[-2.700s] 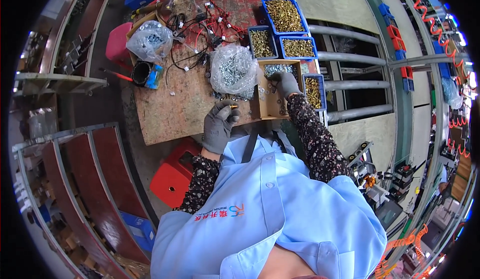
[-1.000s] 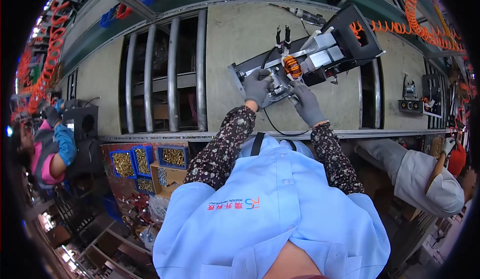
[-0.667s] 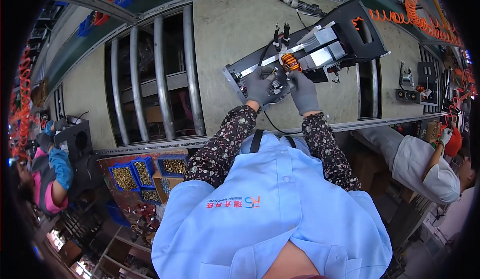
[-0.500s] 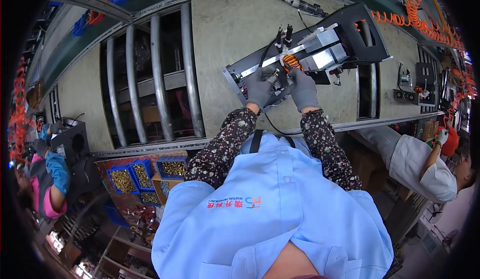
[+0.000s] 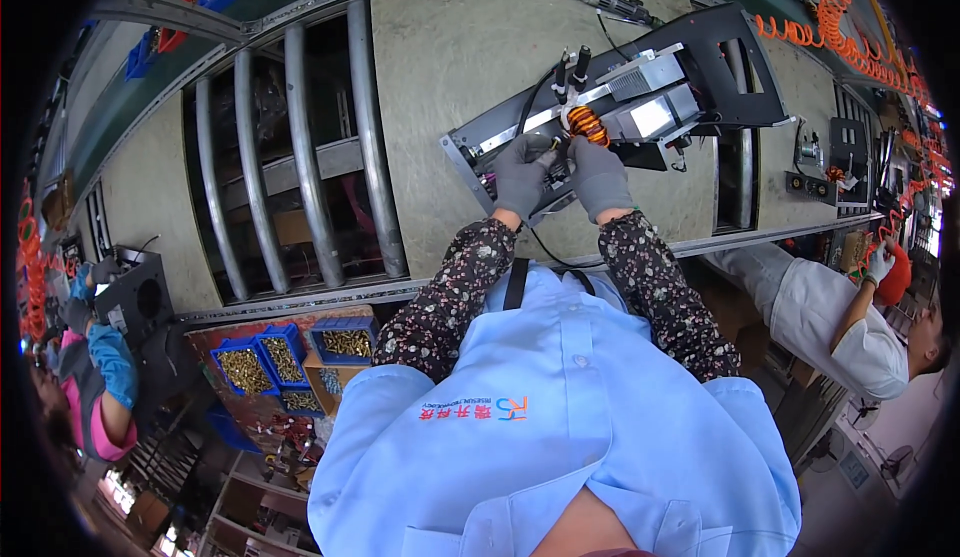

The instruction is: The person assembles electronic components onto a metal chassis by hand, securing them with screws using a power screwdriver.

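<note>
On the workbench before me lies a black metal chassis (image 5: 735,67), set at a slant, with silver heat-sink blocks (image 5: 655,115) mounted in it. A copper-orange wound ring coil (image 5: 588,126) sits near its middle, beside two upright black-tipped cable ends (image 5: 571,69). Both my hands wear grey gloves and work over the chassis's near left part. My left hand (image 5: 520,175) has its fingers curled together; what they pinch is too small to name. Just below the coil, my right hand (image 5: 600,177) is also closed, its fingertips bent inward and what they grip hidden.
A corded screwdriver (image 5: 605,2) lies behind the chassis. Metal rollers (image 5: 310,157) fill a gap in the bench to the left. Blue bins (image 5: 245,367) of brass-coloured fasteners stand below the near edge. Orange coiled hoses (image 5: 840,17) hang at right. People work at both sides.
My right hand has shifted slightly left, bringing its fingertips closer to my left hand and uncovering more of the coil. The left hand stays nearly in place.
</note>
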Demonstrator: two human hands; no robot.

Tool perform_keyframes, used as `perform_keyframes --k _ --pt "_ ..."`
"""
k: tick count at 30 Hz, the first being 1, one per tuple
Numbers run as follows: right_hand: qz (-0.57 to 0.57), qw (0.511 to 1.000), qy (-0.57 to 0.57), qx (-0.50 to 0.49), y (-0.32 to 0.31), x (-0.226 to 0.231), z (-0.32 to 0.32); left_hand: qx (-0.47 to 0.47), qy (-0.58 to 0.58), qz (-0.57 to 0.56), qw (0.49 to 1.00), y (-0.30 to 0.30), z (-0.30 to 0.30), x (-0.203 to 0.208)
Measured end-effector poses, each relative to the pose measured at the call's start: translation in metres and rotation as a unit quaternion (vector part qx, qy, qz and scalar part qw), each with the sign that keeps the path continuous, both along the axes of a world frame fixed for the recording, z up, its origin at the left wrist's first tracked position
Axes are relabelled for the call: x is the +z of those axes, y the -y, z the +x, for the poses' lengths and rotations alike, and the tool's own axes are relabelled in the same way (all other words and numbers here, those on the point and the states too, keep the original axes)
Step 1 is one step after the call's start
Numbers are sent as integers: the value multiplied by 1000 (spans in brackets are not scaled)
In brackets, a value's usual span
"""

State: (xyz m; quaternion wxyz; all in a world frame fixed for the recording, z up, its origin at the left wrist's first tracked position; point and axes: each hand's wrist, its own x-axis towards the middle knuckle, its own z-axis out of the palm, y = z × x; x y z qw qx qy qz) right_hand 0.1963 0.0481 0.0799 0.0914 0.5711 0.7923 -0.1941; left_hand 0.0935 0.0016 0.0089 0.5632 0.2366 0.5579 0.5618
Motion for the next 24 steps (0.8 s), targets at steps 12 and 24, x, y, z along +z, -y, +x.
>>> perform_keyframes --k 12,24 --pt "20 999 18 48 4 -13 2 0 81 8 997 -2 -5 -1" --pt "1 993 82 87 3 -8 3 -6 140 -11 990 -6 4 1"
